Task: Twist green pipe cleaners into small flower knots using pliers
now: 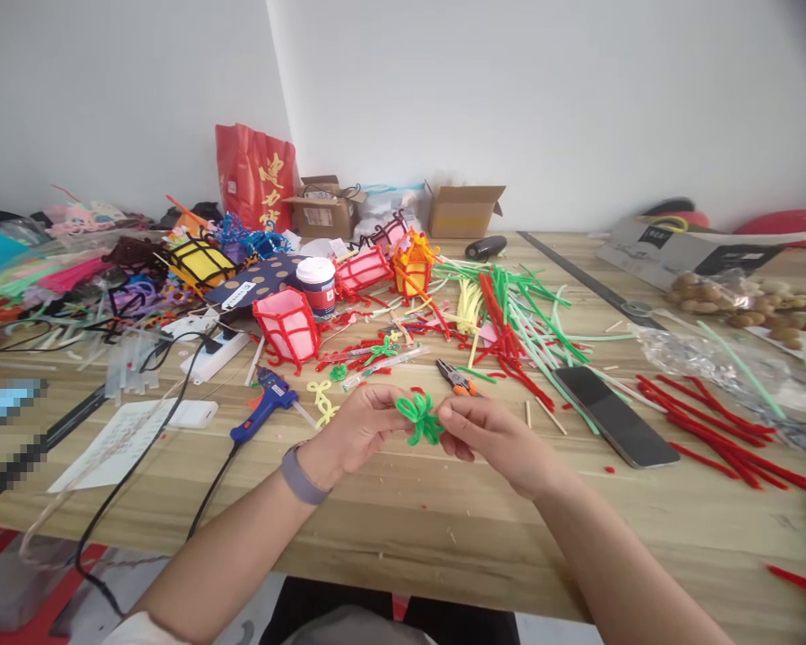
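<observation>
A green looped pipe-cleaner piece (421, 418) is held above the wooden table between both hands, with a bit of red at its top. My left hand (366, 425), a band on its wrist, pinches the piece's left side. On the right side, the fingers of my right hand (475, 432) are closed on the same piece. Pliers with orange handles (458, 378) lie just behind my right hand. Yellow looped pieces (322, 403) rest left of my left hand, near a blue glue gun (265, 405).
A black phone (616, 417) and red pipe cleaners (718, 430) lie to the right. Behind are a pink and red lantern (287, 327), a lidded cup (317, 287) and green stems (537, 331). A cable (134, 466) and a paper sheet (114, 446) are at left.
</observation>
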Demonstrator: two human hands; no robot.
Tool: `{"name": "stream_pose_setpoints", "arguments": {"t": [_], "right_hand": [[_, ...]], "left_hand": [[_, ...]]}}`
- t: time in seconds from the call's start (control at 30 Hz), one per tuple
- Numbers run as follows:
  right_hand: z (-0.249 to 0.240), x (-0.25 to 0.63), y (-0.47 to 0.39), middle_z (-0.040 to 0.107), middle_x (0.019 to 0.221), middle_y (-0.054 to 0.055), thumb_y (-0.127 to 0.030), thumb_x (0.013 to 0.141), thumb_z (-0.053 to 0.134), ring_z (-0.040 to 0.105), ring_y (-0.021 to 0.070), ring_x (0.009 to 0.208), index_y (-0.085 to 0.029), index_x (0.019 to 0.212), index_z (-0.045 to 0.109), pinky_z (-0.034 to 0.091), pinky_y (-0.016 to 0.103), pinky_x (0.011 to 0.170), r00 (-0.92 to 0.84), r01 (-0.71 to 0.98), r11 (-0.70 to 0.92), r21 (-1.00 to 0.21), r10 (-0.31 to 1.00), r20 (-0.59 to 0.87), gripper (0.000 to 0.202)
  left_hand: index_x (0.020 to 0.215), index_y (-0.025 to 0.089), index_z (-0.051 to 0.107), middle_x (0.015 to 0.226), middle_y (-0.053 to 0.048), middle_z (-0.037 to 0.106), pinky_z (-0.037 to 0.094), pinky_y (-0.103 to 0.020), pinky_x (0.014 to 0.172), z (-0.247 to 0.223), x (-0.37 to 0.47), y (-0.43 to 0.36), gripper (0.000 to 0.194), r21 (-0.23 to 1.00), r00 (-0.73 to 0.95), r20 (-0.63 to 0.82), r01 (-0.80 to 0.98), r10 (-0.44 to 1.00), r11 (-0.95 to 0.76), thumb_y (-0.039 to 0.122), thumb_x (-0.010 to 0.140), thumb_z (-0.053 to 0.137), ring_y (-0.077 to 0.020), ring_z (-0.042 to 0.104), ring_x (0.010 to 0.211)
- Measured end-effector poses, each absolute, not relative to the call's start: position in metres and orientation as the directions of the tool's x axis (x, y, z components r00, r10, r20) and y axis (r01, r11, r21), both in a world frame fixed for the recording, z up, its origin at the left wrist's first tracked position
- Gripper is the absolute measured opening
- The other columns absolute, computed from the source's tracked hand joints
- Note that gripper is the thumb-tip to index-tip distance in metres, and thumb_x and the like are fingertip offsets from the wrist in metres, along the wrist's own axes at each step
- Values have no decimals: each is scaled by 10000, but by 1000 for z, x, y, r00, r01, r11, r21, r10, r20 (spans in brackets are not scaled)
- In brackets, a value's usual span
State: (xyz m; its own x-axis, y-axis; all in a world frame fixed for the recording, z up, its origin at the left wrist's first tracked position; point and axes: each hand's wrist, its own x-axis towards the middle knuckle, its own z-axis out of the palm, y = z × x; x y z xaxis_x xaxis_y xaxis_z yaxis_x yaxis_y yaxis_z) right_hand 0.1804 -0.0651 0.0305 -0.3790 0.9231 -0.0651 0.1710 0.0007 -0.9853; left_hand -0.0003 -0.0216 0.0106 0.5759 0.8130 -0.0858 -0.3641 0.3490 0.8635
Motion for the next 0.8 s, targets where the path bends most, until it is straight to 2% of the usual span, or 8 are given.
{"name": "stream_pose_setpoints", "arguments": {"t": [0.17,0.3,0.5,0.63,0.73,0.8], "right_hand": [[29,182,-64,559,558,-32,-575,685,707,414,33,426,-150,664,530,261,155,366,-476,47,-322,-946,825,-304,461],[25,183,-62,575,542,-37,-494,640,780,405,18,379,-140,682,546,220,128,303,-593,-26,-511,-859,700,-398,427],[19,181,-61,556,496,-51,-427,647,805,399,5,338,-128,644,546,275,107,294,-650,-128,-541,-831,679,-342,395],[18,183,-62,631,550,-1,-464,688,764,485,30,365,-106,708,618,361,114,312,-669,-98,-524,-846,665,-334,387],[18,185,-63,642,541,10,-507,756,683,490,32,348,-92,764,664,344,111,299,-695,-43,-502,-864,636,-335,416],[18,185,-63,608,493,-11,-511,756,680,445,25,315,-94,743,662,304,112,278,-695,-44,-512,-858,632,-341,418]], "left_hand": [[615,151,687,605,-3,641,398,-228,553,11,-3,-22,250,898,607,-89,-295,790,327,277,504,873,-100,552,554],[584,150,672,618,2,643,385,-218,520,13,-4,-22,285,890,655,-116,-265,747,371,282,456,889,-89,538,533],[584,145,666,582,-2,626,388,-227,518,14,-7,-23,300,892,697,-146,-214,702,398,310,461,885,-97,540,526],[553,143,647,630,-10,636,409,-240,538,13,-8,-22,313,908,689,-105,-227,717,351,303,443,893,-106,551,550],[554,138,653,667,-18,642,419,-250,561,14,-9,-21,320,923,695,-82,-217,714,318,317,441,893,-109,554,568],[566,137,665,671,-19,641,420,-252,572,15,-9,-21,313,929,705,-79,-205,705,309,319,447,890,-109,553,575]]}}
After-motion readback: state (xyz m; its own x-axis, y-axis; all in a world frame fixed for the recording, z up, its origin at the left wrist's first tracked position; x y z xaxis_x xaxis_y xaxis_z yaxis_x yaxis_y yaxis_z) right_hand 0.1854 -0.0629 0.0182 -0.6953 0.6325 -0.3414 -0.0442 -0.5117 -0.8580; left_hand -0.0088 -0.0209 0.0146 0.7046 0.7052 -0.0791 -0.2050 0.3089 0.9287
